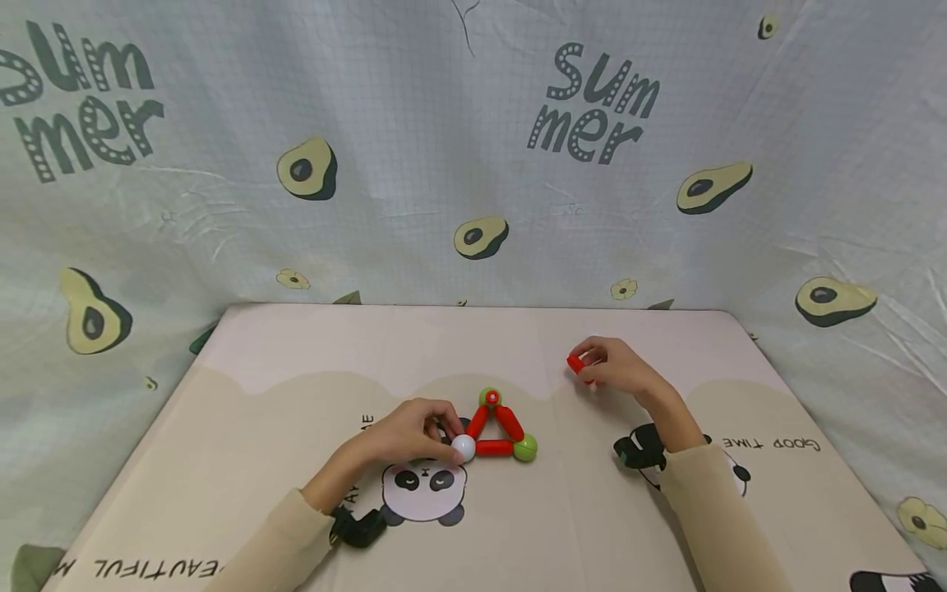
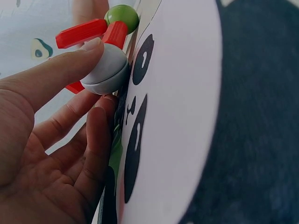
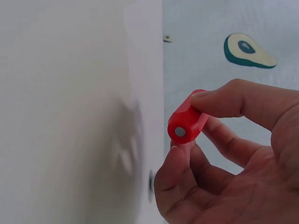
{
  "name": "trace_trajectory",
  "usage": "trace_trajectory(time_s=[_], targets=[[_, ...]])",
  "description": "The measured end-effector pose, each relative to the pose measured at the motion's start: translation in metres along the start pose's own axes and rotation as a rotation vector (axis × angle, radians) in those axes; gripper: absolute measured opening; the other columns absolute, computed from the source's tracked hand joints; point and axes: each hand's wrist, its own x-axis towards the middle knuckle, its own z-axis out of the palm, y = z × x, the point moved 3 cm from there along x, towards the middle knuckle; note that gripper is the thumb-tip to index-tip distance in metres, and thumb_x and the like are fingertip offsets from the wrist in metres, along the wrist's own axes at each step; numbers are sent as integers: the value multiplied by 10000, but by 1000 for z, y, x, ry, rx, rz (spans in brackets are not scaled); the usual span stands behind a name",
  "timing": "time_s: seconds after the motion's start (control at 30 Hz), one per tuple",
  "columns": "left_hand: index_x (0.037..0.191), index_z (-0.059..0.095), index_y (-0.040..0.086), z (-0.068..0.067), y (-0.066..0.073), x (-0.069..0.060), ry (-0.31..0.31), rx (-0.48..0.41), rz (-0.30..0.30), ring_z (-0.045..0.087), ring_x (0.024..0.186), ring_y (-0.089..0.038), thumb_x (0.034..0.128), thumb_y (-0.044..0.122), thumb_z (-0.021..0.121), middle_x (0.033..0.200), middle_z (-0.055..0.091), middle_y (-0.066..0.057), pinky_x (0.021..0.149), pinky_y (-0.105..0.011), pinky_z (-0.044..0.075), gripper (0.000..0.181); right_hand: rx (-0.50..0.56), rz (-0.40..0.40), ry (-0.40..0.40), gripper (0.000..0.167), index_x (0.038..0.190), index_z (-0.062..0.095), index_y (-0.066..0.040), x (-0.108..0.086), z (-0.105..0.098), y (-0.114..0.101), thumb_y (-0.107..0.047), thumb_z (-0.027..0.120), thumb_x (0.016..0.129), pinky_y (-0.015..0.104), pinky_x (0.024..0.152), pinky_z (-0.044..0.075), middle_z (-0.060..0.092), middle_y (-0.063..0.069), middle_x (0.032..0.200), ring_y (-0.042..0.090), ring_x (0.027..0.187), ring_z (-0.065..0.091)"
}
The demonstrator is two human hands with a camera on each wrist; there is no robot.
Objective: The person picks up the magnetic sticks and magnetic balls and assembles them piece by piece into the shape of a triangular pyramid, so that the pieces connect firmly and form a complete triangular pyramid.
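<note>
A small triangle of red rods point(image 1: 494, 447) lies on the table, with a green ball point(image 1: 525, 448) at its right corner, another green ball point(image 1: 484, 404) at its far corner and a white ball point(image 1: 464, 447) at its left corner. One more red rod point(image 1: 492, 397) points up from the far ball. My left hand point(image 1: 416, 431) holds the white ball between thumb and fingers; the thumb presses its side in the left wrist view. To the right, my right hand point(image 1: 616, 367) pinches a loose red rod point(image 3: 187, 119), whose end shows a round metal magnet.
The table point(image 1: 296, 345) has a beige and pink cover printed with pandas and lettering. Behind it hangs a pale curtain point(image 1: 399, 107) with avocado prints. Black straps point(image 1: 358, 527) sit at both wrists.
</note>
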Motion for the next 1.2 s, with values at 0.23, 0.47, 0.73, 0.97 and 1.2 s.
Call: trace_trajectory(time_s=[0.23,0.47,0.73,0.97,1.2], targets=[[1017,708,125,-1,0,-1,1,-2,-3,604,738,-142,824,197,860,956,682,-52,656,-231,486,256,16,-35,14,390,1299,589,9,-4,0,-11,-91,657,929,318,802,559,653,169,1117,213,881,661],[1019,707,120,0,0,-1,1,-6,3,606,734,-142,822,194,860,954,680,-44,649,-227,489,260,47,-68,13,396,1291,579,24,-5,4,-17,-94,679,926,323,798,573,656,186,1121,201,885,674],[1021,707,124,0,1,-1,2,-4,3,599,741,-141,822,197,860,959,682,-51,655,-228,489,261,86,-114,42,425,1326,580,3,-8,6,-24,-85,684,923,299,824,573,641,201,1155,230,961,637],[1017,711,122,0,-2,-1,2,5,12,605,735,-138,820,192,858,953,685,-46,657,-228,490,256,102,-133,33,419,1333,594,-30,-14,12,-34,-94,677,927,289,844,564,643,175,1172,240,999,620],[1011,710,125,0,-3,-3,2,7,12,612,731,-140,817,187,863,952,684,-42,658,-228,491,254,130,-175,23,392,1302,607,-31,-22,16,-47,-84,683,921,304,850,574,654,162,1146,242,977,640]])
